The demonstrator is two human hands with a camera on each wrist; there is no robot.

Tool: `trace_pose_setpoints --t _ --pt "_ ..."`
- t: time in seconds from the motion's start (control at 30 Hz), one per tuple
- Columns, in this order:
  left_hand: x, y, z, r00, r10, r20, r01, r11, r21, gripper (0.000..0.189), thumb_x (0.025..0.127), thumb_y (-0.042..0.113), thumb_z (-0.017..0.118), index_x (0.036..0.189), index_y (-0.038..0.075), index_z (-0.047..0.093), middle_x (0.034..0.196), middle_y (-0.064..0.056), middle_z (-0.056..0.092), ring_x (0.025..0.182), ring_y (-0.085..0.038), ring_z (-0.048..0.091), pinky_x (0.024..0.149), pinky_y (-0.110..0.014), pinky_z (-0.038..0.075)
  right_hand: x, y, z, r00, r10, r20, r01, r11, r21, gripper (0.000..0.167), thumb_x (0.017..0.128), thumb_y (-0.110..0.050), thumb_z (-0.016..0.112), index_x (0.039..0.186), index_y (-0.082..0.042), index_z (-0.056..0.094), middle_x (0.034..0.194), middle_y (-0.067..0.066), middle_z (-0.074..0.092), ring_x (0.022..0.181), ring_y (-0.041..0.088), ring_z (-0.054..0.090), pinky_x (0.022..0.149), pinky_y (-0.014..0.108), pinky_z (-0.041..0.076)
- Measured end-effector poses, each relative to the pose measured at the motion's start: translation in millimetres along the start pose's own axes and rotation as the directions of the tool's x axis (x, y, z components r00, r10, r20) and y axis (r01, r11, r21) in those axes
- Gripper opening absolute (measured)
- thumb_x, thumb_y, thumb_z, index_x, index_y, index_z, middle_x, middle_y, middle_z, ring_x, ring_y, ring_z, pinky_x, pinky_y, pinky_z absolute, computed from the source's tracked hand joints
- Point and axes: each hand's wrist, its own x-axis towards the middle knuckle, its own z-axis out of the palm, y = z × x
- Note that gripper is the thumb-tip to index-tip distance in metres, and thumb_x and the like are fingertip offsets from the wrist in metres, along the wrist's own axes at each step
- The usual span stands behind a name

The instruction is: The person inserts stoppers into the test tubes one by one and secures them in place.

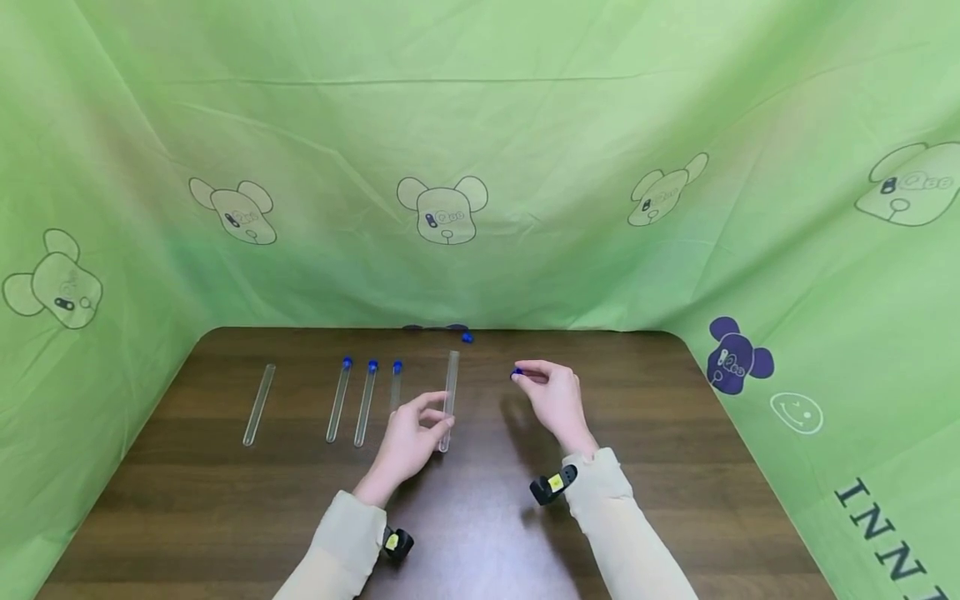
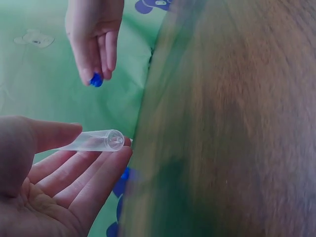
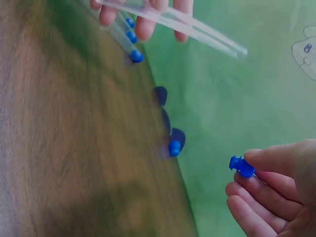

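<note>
Fingers of my right hand point(image 1: 557, 404) pinch a blue cap point(image 3: 242, 167), ribbed end free; those of my left hand point(image 1: 408, 435) hold a clear tube point(image 1: 452, 375) above the counter point(image 1: 480, 533), left of the cap. I'd steady the tube and align the cap squarely with its mouth before pressing.
</note>
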Motion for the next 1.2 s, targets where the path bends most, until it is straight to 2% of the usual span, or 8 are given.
trace_pose_setpoints --t 0.3,0.53,0.73,0.93,1.2 --pt "-0.9 0.4 10.6 1.000 0.010 0.018 -0.012 0.998 0.059 0.037 0.093 0.005 0.073 0.130 0.003 0.065 0.091 -0.007 0.076 0.067 -0.014 0.070 0.059 -0.029 0.056 1.7 -6.2 -0.4 0.999 -0.037 0.004 0.037 0.999 0.021 0.019 0.090 -0.013 0.079 0.107 -0.006 0.079 0.096 0.007 0.077 0.088 0.021 0.073 0.082 0.039 0.056" --pt "-4.4 3.1 16.3 0.998 -0.018 0.062 0.015 0.999 0.047 0.039 0.094 0.005 0.071 0.132 0.003 0.064 0.092 -0.006 0.075 0.064 -0.017 0.069 0.057 -0.029 0.055 10.4 -17.1 -3.1 0.996 -0.084 0.017 0.083 0.996 0.029 0.020 0.091 -0.014 0.078 0.109 -0.006 0.079 0.099 0.007 0.076 0.090 0.021 0.073 0.083 0.038 0.057" --pt "-3.6 3.9 21.0 0.997 -0.023 0.076 0.021 0.999 0.030 0.039 0.095 0.006 0.071 0.134 0.005 0.063 0.094 -0.005 0.075 0.065 -0.018 0.070 0.058 -0.031 0.056 19.4 -26.3 -7.0 0.993 -0.091 0.072 0.087 0.994 0.059 0.021 0.092 -0.015 0.077 0.111 -0.006 0.078 0.099 0.007 0.076 0.090 0.021 0.073 0.083 0.038 0.057" --pt "-3.3 1.7 24.3 0.996 -0.024 0.087 0.023 1.000 0.008 0.039 0.095 0.006 0.072 0.133 0.005 0.064 0.093 -0.005 0.075 0.064 -0.017 0.070 0.058 -0.031 0.057 27.1 -32.6 -8.8 0.988 -0.086 0.129 0.081 0.996 0.043 0.020 0.093 -0.020 0.076 0.110 -0.008 0.079 0.103 0.005 0.076 0.094 0.021 0.073 0.085 0.041 0.055" --pt "-2.8 2.2 26.1 0.996 -0.017 0.085 0.016 1.000 0.019 0.039 0.094 0.007 0.073 0.132 0.006 0.064 0.092 -0.004 0.075 0.061 -0.015 0.068 0.057 -0.031 0.056 34.6 -37.3 -6.1 0.979 -0.087 0.183 0.075 0.995 0.071 0.020 0.095 -0.019 0.074 0.110 -0.007 0.079 0.100 0.004 0.077 0.096 0.021 0.072 0.087 0.041 0.055"
